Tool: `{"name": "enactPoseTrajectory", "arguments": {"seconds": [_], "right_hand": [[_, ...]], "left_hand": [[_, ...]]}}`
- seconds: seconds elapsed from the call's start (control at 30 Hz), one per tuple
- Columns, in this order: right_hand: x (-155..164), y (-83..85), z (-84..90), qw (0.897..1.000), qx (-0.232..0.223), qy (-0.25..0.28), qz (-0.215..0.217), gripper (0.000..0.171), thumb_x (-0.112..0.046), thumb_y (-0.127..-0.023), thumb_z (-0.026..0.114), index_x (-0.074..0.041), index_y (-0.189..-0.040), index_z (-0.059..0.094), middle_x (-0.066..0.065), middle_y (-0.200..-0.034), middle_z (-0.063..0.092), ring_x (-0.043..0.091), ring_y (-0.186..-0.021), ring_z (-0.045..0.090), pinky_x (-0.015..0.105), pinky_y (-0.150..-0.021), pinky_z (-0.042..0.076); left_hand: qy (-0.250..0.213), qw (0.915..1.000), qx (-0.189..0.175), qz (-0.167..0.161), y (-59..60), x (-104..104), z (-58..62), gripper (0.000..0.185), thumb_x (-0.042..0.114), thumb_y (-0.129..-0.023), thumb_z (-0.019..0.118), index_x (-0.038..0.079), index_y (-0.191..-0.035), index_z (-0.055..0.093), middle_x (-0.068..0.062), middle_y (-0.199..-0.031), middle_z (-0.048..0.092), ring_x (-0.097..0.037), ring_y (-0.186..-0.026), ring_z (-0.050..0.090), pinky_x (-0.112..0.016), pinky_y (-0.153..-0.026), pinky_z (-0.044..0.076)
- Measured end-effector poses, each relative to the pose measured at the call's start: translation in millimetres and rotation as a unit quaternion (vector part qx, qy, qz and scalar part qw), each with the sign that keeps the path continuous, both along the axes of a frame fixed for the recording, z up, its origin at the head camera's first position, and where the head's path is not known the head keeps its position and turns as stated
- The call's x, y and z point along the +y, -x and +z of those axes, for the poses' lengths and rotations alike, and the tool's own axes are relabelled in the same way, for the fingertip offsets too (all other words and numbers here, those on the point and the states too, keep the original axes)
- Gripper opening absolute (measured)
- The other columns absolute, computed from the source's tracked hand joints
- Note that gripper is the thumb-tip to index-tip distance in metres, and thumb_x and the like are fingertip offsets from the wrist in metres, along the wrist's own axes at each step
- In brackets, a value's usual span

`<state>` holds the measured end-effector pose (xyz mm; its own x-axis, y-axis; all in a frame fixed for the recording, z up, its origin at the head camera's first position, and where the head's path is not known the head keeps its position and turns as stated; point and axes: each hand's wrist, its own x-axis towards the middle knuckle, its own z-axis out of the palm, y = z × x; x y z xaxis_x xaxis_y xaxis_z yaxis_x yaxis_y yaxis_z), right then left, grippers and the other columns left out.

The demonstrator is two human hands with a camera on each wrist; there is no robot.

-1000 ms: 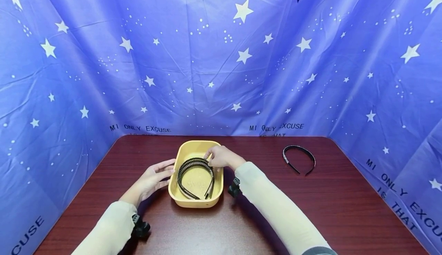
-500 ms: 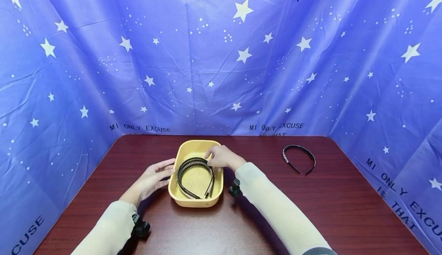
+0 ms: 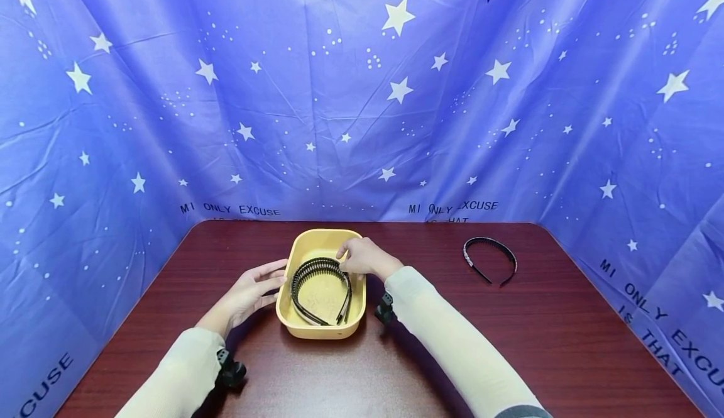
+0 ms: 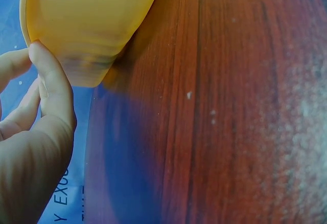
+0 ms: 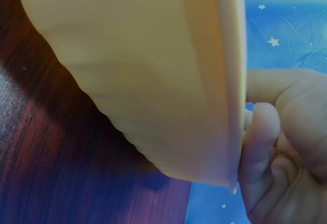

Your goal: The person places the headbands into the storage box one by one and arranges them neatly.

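Note:
A yellow plastic basin (image 3: 323, 333) stands on the table in the head view. Inside it lie nested black toothed headbands (image 3: 305, 270), their open ends toward the person. My left hand (image 3: 243, 297) is at the basin's left side, fingers lightly bent; the left wrist view shows its thumb tip at the rim. My right hand (image 3: 366, 258) reaches over the right rim, thumb and index finger pinching the headbands at their upper right. In the right wrist view the basin wall (image 5: 138, 70) hides those fingertips, and the other fingers (image 5: 260, 142) are curled outside the rim.
Another black headband (image 3: 489, 242) with a patterned outer face lies apart at the table's back right. The dark red wooden table (image 3: 418, 336) ends at a blue star-printed curtain (image 3: 339, 104) at the back and both sides.

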<state>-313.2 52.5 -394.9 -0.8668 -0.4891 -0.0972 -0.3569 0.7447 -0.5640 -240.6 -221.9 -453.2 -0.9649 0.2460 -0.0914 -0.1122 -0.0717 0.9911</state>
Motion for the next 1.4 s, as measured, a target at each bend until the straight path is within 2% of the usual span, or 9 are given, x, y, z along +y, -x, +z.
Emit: {"name": "enactPoseTrajectory", "arguments": {"seconds": [0.3,0.47,0.6,0.9,1.13,1.3,1.4], "right_hand": [[2,2.6,-4.9,1.0,0.002,0.024,-0.018,0.022,-0.011,-0.088,0.071,-0.007,-0.109,0.069,0.0,-0.067,0.066,0.013,-0.042,0.059,0.027,-0.048,0.054],[3,2.0,-6.2,0.999,0.004,0.037,-0.017,0.022,-0.014,-0.088,0.072,-0.007,-0.109,0.069,0.0,-0.071,0.065,0.013,-0.042,0.059,0.028,-0.048,0.055],[5,1.4,-7.4,0.997,-0.001,0.074,-0.015,0.023,-0.015,-0.089,0.072,-0.006,-0.109,0.069,0.002,-0.076,0.064,0.013,-0.043,0.058,0.028,-0.049,0.055],[14,2.3,-12.8,0.984,-0.039,0.174,-0.008,0.026,-0.016,-0.089,0.072,-0.004,-0.112,0.069,0.006,-0.082,0.065,0.016,-0.052,0.062,0.033,-0.051,0.056],[20,3.9,-18.9,0.967,-0.066,0.248,0.0,0.031,-0.014,-0.089,0.069,0.002,-0.116,0.066,0.013,-0.086,0.067,0.016,-0.062,0.066,0.035,-0.052,0.058],[23,0.9,-17.4,0.964,-0.071,0.257,0.007,0.033,-0.014,-0.091,0.068,0.004,-0.119,0.064,0.021,-0.093,0.066,0.018,-0.066,0.067,0.037,-0.056,0.059],[26,-0.7,-17.4,0.966,-0.062,0.25,0.01,0.033,-0.014,-0.091,0.068,0.003,-0.119,0.064,0.017,-0.092,0.066,0.018,-0.069,0.068,0.036,-0.058,0.059]], "left_hand": [[-0.003,1.0,0.004,-0.004,1.2,1,0.6,0.063,0.008,-0.1,0.062,-0.005,-0.153,0.032,-0.013,-0.128,0.058,-0.013,-0.105,0.063,-0.033,-0.089,0.055],[-0.002,1.0,-0.002,-0.002,1.8,1,0.1,0.062,0.008,-0.099,0.062,-0.005,-0.153,0.033,-0.012,-0.128,0.058,-0.012,-0.105,0.063,-0.033,-0.09,0.055],[0.003,1.0,-0.008,0.005,1.1,1,0.4,0.062,0.009,-0.1,0.062,-0.003,-0.153,0.033,-0.012,-0.127,0.058,-0.012,-0.105,0.062,-0.033,-0.089,0.055],[0.007,0.9999,-0.006,0.007,-0.2,1,0.9,0.062,0.008,-0.1,0.061,-0.004,-0.153,0.033,-0.012,-0.126,0.058,-0.012,-0.104,0.062,-0.033,-0.088,0.055],[0.004,1.0,-0.006,0.006,-0.7,1,1.8,0.062,0.008,-0.1,0.061,-0.004,-0.153,0.032,-0.012,-0.128,0.058,-0.012,-0.105,0.062,-0.033,-0.089,0.054],[0.007,1.0,-0.003,0.002,-1.0,0,2.7,0.062,0.009,-0.1,0.061,-0.004,-0.154,0.031,-0.013,-0.129,0.057,-0.012,-0.105,0.062,-0.033,-0.09,0.054],[0.003,1.0,-0.002,0.0,-1.0,1,2.4,0.063,0.009,-0.1,0.061,-0.004,-0.154,0.031,-0.014,-0.129,0.057,-0.013,-0.105,0.062,-0.034,-0.09,0.054]]}}
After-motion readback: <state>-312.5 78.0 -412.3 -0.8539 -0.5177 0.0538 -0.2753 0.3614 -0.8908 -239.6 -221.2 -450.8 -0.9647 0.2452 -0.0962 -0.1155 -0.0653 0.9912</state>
